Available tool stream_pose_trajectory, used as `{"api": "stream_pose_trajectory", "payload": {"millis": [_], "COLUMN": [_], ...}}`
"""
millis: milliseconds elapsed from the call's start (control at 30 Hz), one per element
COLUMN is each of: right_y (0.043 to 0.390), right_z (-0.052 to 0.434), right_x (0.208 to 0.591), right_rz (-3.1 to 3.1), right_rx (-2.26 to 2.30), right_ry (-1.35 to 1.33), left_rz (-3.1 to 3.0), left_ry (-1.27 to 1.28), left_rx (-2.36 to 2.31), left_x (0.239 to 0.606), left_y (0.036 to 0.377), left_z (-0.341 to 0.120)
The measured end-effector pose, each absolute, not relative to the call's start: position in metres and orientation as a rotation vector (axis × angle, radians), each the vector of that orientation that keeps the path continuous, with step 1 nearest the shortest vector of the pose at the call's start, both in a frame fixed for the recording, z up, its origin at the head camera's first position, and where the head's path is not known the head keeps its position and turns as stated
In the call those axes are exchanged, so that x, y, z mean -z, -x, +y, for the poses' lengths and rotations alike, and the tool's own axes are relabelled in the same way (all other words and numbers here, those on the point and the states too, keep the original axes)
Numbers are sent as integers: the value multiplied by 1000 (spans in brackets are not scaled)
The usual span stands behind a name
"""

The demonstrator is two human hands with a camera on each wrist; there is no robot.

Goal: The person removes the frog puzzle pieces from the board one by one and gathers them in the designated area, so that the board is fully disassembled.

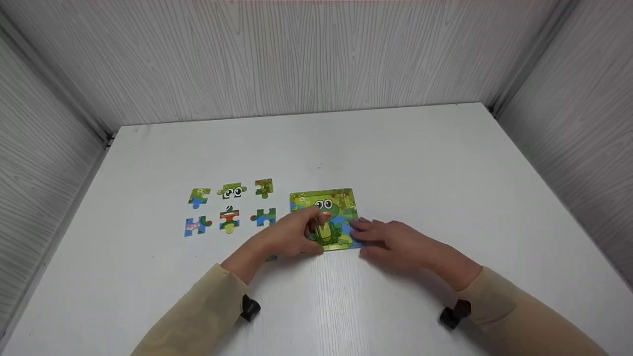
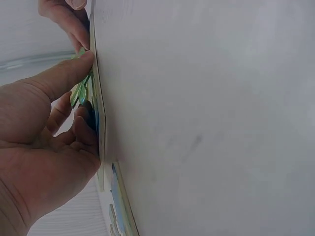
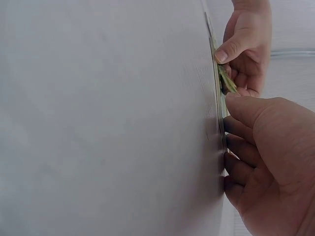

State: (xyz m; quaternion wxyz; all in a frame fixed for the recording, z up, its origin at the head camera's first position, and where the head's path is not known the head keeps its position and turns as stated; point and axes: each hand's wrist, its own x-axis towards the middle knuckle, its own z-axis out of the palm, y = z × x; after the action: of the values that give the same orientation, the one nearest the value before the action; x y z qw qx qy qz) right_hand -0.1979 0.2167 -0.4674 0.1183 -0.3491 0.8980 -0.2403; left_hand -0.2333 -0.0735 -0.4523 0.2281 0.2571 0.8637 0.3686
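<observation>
A square frog puzzle board (image 1: 342, 199) lies flat on the white table (image 1: 405, 158). My left hand (image 1: 313, 225) pinches a green puzzle piece (image 2: 78, 93) between thumb and fingers and holds it tilted over the board's lower middle; the same piece (image 3: 227, 81) shows edge-on in the right wrist view. My right hand (image 1: 365, 232) lies with its fingers stretched on the board's lower right corner, holding nothing. The board's thin edge (image 2: 100, 129) runs along my left palm. My hands hide the bottom of the board.
Several loose puzzle pieces lie in two rows left of the board, among them an eyes piece (image 1: 232, 190) and a red-and-green piece (image 1: 229, 220). A further piece (image 1: 271, 258) peeks out under my left wrist. Grey panelled walls close in the table on three sides.
</observation>
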Motion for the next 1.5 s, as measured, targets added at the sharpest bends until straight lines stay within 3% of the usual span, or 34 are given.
{"api": "stream_pose_trajectory", "payload": {"millis": [1500], "right_y": [198], "right_z": [215], "right_x": [467], "right_rz": [2635], "right_rx": [700], "right_ry": [1026], "left_rz": [2327], "left_ry": [-669], "left_rx": [-1196], "left_x": [453], "left_y": [231], "left_z": [-76]}}
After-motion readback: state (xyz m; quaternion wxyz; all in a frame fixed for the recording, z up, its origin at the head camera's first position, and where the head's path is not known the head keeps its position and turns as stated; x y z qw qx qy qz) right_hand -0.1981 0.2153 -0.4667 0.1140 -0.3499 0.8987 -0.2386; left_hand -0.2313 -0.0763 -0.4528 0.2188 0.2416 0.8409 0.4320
